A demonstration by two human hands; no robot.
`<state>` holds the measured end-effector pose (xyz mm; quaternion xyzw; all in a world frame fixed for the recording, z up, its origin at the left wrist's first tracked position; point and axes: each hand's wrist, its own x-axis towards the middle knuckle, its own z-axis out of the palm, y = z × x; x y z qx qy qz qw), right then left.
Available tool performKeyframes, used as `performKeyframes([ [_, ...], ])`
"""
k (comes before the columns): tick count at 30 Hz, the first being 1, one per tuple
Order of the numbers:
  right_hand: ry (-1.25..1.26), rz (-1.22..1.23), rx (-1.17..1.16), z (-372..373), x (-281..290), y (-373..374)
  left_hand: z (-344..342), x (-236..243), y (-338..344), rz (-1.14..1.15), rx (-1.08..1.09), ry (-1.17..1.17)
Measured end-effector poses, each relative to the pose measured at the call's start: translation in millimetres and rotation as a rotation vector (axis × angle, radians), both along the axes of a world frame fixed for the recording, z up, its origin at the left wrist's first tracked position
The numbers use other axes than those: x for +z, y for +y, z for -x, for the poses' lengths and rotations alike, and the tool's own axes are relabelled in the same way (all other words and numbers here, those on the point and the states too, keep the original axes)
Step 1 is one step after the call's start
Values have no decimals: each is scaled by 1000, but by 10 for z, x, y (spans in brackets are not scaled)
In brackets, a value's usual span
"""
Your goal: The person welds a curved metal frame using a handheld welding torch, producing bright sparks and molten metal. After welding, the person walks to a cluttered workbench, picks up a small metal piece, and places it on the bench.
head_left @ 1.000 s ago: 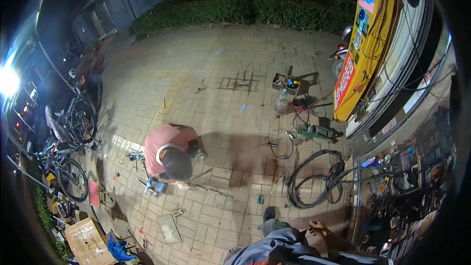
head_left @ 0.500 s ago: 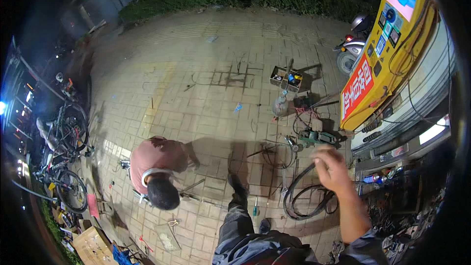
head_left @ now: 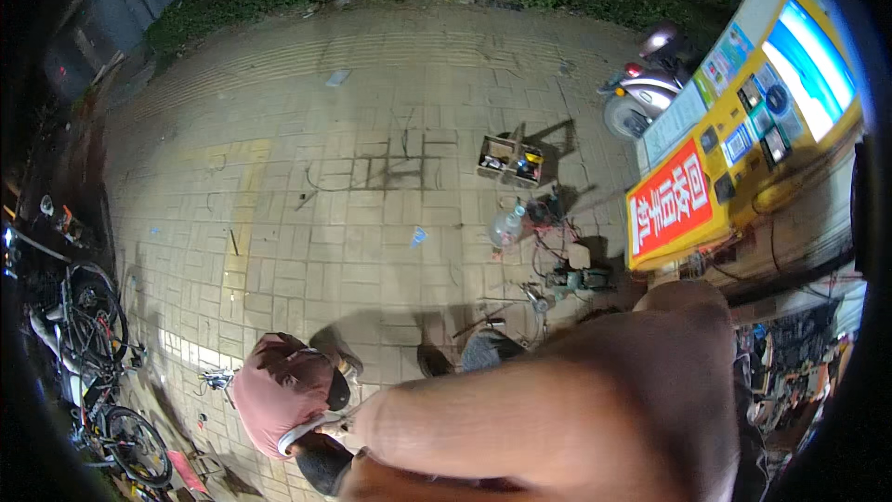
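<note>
Left of kiosk: box, bottle.
Right hand: mine, nearer than kiosk, blurred; grip I cannot tell.
Paving: could trip me, hand blocking sight.

paving: matt, rough | bottle: smooth plastic | shirt: matt cloth | scooter bodywork: glossy, smooth

A bare arm, smeared and cut by the lower edge, hides most of one trouser leg and covers part of the stooping person; its fingers cannot be made out. The dark rim swallows the outer ends of the bikes and kiosk. The box's contents are too small to tell.
</note>
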<state>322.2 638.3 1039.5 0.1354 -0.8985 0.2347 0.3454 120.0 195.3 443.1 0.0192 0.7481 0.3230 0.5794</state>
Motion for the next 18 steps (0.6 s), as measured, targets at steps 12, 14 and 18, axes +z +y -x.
performKeyframes([
  [12, -1160, 791, -706, -270, -3911, 2826, 423, 173, 1466, 225, 302, 113],
  [14, -910, 1013, -643, -764, -4856, 2986, 501, 239, 1645, 86, 449, -236],
  [18, -1501, -14, -194, -1030, -5255, 3588, 478, 760, 2785, 162, 231, 4],
])
